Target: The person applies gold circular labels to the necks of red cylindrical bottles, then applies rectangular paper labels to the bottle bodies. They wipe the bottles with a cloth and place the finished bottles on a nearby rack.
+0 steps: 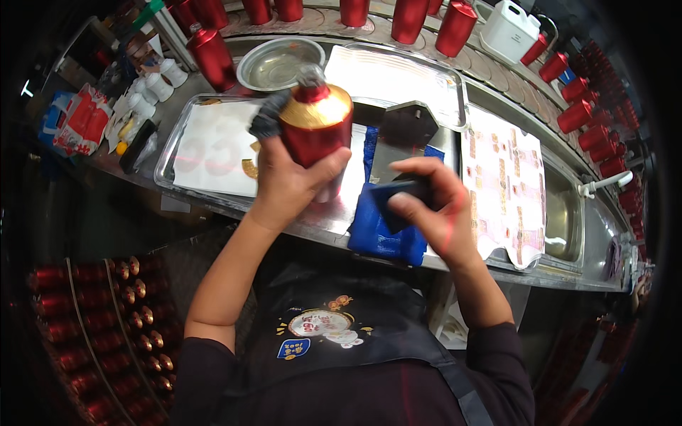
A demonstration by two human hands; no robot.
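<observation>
My left hand (284, 181) is wrapped round a red metallic bottle (316, 138) with a gold shoulder, lifted over the bench and nearly upright. Black covering (268, 117) shows on that hand's fingertips, and the bottle's neck is blurred. To the right, my right hand (449, 209) pinches a dark, flat, blade-like piece (398, 199) between thumb and fingers; its exact kind is unclear. Below that piece lies a blue cloth (387, 234) at the bench's front edge. Just beyond stands a metal holder (405, 135) with a dark angled end plate.
A metal tray (165, 160) with white sheets and gold bits lies left. Behind are a metal bowl (244, 74) and another tray (463, 92). On the right lie printed label sheets (501, 184), beside a sink (574, 234). Red bottles (457, 30) line a curved conveyor (383, 28).
</observation>
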